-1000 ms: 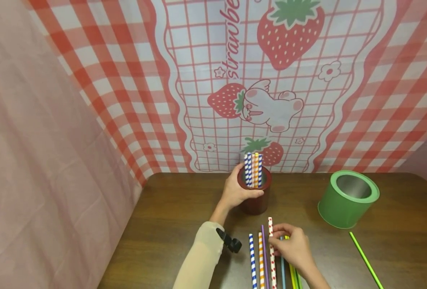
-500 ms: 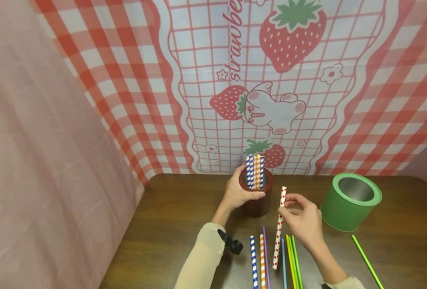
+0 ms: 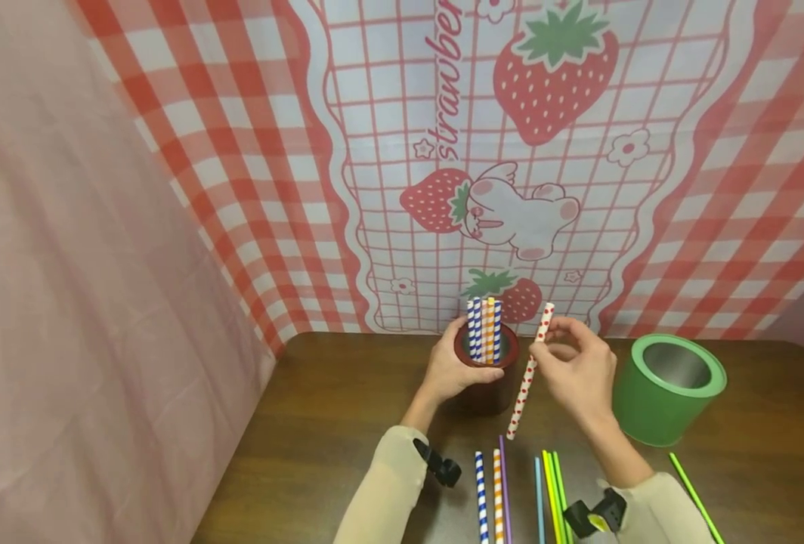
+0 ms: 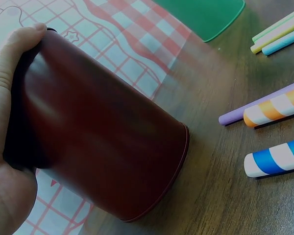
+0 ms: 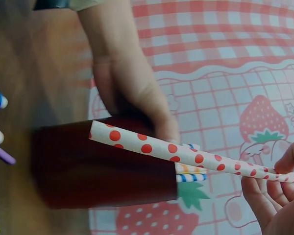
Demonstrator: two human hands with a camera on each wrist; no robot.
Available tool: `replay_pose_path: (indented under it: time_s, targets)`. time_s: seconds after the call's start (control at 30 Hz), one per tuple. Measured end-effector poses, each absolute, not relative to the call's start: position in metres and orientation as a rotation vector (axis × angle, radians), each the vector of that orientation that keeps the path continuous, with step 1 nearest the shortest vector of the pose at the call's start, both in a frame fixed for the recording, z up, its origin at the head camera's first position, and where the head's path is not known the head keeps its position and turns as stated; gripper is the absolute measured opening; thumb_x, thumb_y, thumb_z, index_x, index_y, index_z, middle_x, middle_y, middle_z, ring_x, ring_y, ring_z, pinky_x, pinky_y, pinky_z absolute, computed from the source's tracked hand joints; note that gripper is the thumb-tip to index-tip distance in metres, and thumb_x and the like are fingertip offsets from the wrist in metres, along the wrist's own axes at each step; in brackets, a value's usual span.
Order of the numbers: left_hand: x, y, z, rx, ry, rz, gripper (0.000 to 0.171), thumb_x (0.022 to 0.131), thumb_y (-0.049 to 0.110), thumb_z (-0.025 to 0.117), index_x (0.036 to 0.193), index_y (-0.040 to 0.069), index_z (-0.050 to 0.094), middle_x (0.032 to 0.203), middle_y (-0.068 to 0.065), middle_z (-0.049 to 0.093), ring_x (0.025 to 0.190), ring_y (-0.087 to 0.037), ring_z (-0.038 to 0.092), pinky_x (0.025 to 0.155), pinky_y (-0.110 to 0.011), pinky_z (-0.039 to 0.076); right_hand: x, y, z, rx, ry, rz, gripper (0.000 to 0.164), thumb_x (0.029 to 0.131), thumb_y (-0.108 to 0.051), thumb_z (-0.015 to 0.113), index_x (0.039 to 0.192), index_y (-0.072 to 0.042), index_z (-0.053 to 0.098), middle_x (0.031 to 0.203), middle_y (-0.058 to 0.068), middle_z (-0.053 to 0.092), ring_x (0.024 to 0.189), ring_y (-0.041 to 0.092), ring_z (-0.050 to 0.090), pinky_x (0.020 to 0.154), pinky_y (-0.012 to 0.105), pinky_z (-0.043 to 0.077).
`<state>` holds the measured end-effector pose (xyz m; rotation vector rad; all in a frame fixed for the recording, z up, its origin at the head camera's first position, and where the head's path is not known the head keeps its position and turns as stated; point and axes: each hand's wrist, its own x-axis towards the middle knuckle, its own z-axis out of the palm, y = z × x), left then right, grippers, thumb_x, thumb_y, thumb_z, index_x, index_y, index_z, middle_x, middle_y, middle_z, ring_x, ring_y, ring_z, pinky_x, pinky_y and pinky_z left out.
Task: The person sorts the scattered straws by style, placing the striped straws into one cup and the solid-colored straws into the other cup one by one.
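Right hand (image 3: 579, 370): thumb and fingertips pinching one white straw with red dots (image 3: 523, 397) at its upper part; straw tilted, lower end free, hanging between the two hands, to the right of the dark red can (image 3: 487, 397) and apart from it in the head view. Left hand (image 3: 448, 366): curled round the upper part of that can, thumb along the near side just under the rim. Step in hand, by judgement: adding the dotted straw to the can, not yet done; the next move seems to call for lifting its lower end above the rim, then lining it up with the opening while the left hand steadies the can. Contents of can: blue-striped straws (image 3: 474, 329) and an orange-striped one, standing upright; exact count unclear. Nearer the person, on the tabletop (image 3: 334, 423): one blue-and-white straw (image 3: 480, 499), one orange-and-white straw (image 3: 498, 495), then purple, light blue, yellow and green. Further right: a lone green straw (image 3: 694, 491) and an upright green can (image 3: 657, 415), nothing visible in its opening.
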<state>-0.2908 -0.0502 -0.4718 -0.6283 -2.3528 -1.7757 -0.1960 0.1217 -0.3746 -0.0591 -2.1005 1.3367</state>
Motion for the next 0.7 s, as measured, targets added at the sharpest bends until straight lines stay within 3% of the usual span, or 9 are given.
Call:
replay_pose_path:
  time_s: [0.1, 0.33, 0.5, 0.7]
  targets:
    - [-0.291, -0.051, -0.471, -0.617, -2.359, -1.779, 0.103, 0.055, 0.019, 0.094, 0.143, 0.020, 0.040, 0.125, -0.003, 0.059, 0.106, -0.014, 0.057, 0.091, -0.029, 0.046, -0.202, 0.121, -0.365, -0.015, -2.011, 1.360, 0.021, 0.075, 0.003, 0.066, 0.097, 0.002, 0.066, 0.088, 0.015, 0.070, 0.065, -0.016, 0.058, 0.055, 0.009, 0.047]
    - [-0.290, -0.053, -0.470, -0.605, -2.393, -1.748, 0.101, 0.055, 0.021, 0.093, 0.142, 0.020, 0.041, 0.123, -0.001, 0.059, 0.105, -0.012, 0.057, 0.091, -0.028, 0.047, -0.219, 0.120, -0.343, 0.065, -1.816, 1.421, 0.023, 0.076, 0.009, 0.060, 0.099, 0.006, 0.066, 0.087, 0.002, 0.067, 0.071, -0.009, 0.063, 0.063, 0.011, 0.050]
    - [-0.290, -0.052, -0.470, -0.590, -2.409, -1.745, 0.101, 0.055, 0.024, 0.093, 0.142, 0.022, 0.041, 0.123, 0.000, 0.059, 0.106, -0.012, 0.056, 0.091, -0.029, 0.046, -0.233, 0.122, -0.336, 0.077, -1.780, 1.400, 0.024, 0.077, 0.008, 0.061, 0.100, 0.007, 0.066, 0.090, 0.010, 0.068, 0.071, -0.010, 0.062, 0.064, 0.009, 0.049]
    - [-0.290, -0.051, -0.470, -0.571, -2.418, -1.732, 0.102, 0.054, 0.025, 0.094, 0.142, 0.023, 0.041, 0.124, 0.002, 0.059, 0.108, -0.011, 0.055, 0.094, -0.028, 0.044, -0.240, 0.120, -0.331, 0.099, -1.737, 1.403, 0.023, 0.077, 0.008, 0.060, 0.100, 0.008, 0.064, 0.088, 0.000, 0.066, 0.073, -0.009, 0.063, 0.066, 0.010, 0.050]
